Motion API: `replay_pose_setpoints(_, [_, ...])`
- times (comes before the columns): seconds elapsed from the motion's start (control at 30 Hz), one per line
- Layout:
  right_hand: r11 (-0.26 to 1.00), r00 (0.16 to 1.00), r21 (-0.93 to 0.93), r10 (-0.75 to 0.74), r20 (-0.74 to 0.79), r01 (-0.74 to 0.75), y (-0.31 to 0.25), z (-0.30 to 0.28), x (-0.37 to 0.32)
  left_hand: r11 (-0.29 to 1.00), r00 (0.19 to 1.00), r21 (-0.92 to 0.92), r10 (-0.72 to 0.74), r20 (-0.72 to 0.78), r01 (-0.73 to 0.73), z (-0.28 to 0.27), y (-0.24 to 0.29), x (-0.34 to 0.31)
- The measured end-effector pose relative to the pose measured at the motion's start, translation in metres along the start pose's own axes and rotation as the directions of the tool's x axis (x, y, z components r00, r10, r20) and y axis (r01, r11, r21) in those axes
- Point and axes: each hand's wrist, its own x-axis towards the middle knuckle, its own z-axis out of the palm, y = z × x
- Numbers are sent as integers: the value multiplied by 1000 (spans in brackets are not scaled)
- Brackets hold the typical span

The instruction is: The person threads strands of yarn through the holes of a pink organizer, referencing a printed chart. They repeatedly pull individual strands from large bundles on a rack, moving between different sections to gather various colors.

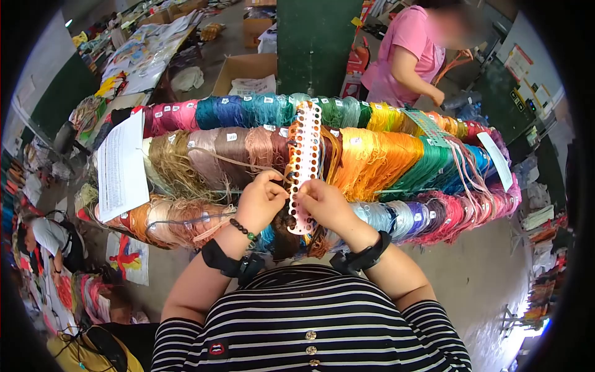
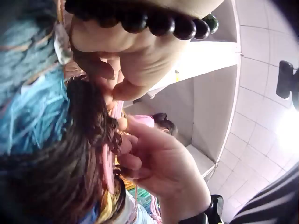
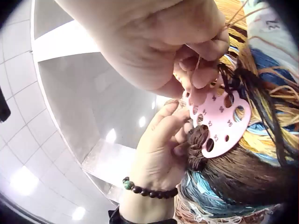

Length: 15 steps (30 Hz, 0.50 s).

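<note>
A long pink thread card [image 1: 305, 167] with numbered holes along both edges lies upright over hanks of embroidery thread. My left hand [image 1: 263, 198], with a dark bead bracelet, pinches thread at the card's left edge. Opposite it, my right hand [image 1: 323, 203] has thumb and forefinger together over the card, pinching a thin tan thread [image 3: 198, 61]. In the right wrist view both hands' fingertips meet at the card's edge, partly hiding the strand. Dark brown thread [image 3: 198, 140] is knotted through holes near the card's rounded end.
Rows of colourful thread hanks [image 1: 378, 155] with number tags fill the rack in front. White printed sheets [image 1: 124, 167] hang at either end. A green card [image 1: 427, 127] with pink strands lies at the right. A person in a pink shirt [image 1: 409, 56] stands behind the rack.
</note>
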Motion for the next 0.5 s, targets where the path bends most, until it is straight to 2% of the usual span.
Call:
replay_pose_setpoints(0.03, [987,1000,159,21,9,-22,9,2,0,986,997,-152,-70,32,74,-4,5,-1])
replay_pose_setpoints(0.07, [979,998,201,21,58,-33,10,0,-1,943,988,-297,-135,73,150,-11,15,-2])
replay_pose_setpoints(0.1, [962,999,270,24,45,-35,14,0,-1,874,974,-430,-193,121,227,-17,22,-4])
replay_pose_setpoints(0.17, [915,999,403,24,32,-35,16,3,-2,711,953,-637,-189,237,299,-16,32,-6])
replay_pose_setpoints(0.2, [906,995,411,86,46,-98,9,0,-6,716,947,-626,-171,272,309,-12,32,-3])
replay_pose_setpoints(0.23, [928,998,366,53,43,-65,17,-3,-5,726,942,-612,-162,293,315,-8,28,0])
replay_pose_setpoints(0.3, [838,989,525,118,85,-145,-6,-9,-13,917,965,-395,49,257,59,8,7,6])
replay_pose_setpoints(0.33, [817,996,570,64,58,-86,-9,-10,-15,961,967,-262,146,211,-88,12,8,2])
replay_pose_setpoints(0.4, [813,990,570,140,16,-124,-32,-13,-24,967,936,-32,252,246,-252,5,18,-3])
replay_pose_setpoints(0.43, [847,987,512,159,12,-142,-26,-17,-23,992,944,1,122,307,-129,1,32,-7])
replay_pose_setpoints(0.5, [966,963,249,125,-237,-64,-13,-11,-20,987,977,-18,161,143,-160,8,10,-2])
